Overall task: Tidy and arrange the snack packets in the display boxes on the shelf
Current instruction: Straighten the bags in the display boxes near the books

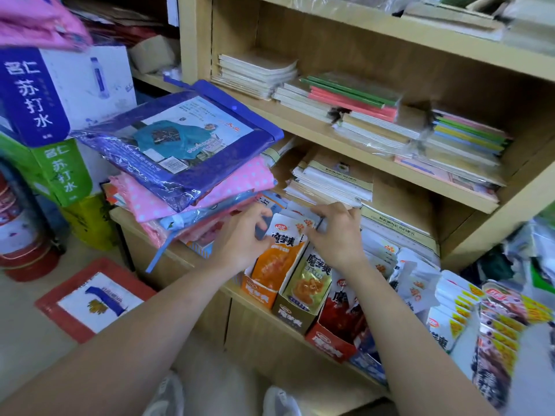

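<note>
Both hands, left [240, 235] and right [338, 232], pinch the orange packets [285, 235] standing between them.

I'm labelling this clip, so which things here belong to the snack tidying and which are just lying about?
Job: left hand, right hand, orange packets, orange display box, olive box, red box.
Lying about: raincoat packs, notebooks, soda-water cartons.

Orange packet [277, 259] — olive box [295, 318]; pink bag [192, 190] — white dots.
</note>
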{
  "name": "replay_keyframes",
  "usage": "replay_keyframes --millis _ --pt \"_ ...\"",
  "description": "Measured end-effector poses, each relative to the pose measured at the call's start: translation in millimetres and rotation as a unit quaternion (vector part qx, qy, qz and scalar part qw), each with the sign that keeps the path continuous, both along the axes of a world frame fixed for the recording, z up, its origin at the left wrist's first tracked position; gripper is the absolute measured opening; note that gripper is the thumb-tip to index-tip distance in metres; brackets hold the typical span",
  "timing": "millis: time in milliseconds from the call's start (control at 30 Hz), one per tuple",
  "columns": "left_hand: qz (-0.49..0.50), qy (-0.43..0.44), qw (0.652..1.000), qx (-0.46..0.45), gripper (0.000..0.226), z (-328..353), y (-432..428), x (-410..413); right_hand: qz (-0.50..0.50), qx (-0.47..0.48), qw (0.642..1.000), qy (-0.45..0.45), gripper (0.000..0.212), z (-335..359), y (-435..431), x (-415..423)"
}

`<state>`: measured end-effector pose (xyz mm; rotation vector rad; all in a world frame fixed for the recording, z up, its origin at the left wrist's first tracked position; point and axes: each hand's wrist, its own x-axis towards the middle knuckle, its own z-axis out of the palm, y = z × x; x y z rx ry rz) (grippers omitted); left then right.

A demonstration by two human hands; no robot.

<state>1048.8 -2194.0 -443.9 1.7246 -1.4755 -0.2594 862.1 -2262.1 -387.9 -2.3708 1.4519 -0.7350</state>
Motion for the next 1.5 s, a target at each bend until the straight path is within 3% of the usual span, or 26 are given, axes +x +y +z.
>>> replay_keyframes --millis 133,333,467,600,967,1100,1333,1500 --pt "-0.059 0.025 0.998 -0.022 0.069 7 -1 -4 0.037 -0.027 0.999 -0.016 0.013 -3 -1 -2" --pt "-0.145 -0.045 0.987 -0.043 0.019 17 -4 7 0.124 0.033 0.992 -0.007 0.019 4 7 -10" --pt "-0.190 -0.052 0.980 -0.009 0.008 33 12 18 0.115 0.027 0.989 0.088 0.043 11 17 -22" --pt "-0.220 -0.058 0.972 0.059 0.008 42 33 27 0.135 0.027 0.983 0.120 0.036 15 24 -23" --pt "-0.161 -0.114 0.980 0.038 0.015 43 46 20 0.116 -0.002 0.991 0.066 0.015 6 15 -13" --pt "-0.123 -0.126 0.984 -0.024 0.013 40 38 13 0.113 -0.007 0.990 0.083 0.014 5 10 -9" --pt "-0.023 -0.126 0.985 -0.118 0.011 31 0 -6 0.093 0.047 0.987 -0.120 0.027 10 5 -16" --pt "-0.016 -0.100 0.990 -0.097 0.050 24 -20 -19 0.116 -0.053 0.990 -0.065 0.041 4 7 -10"
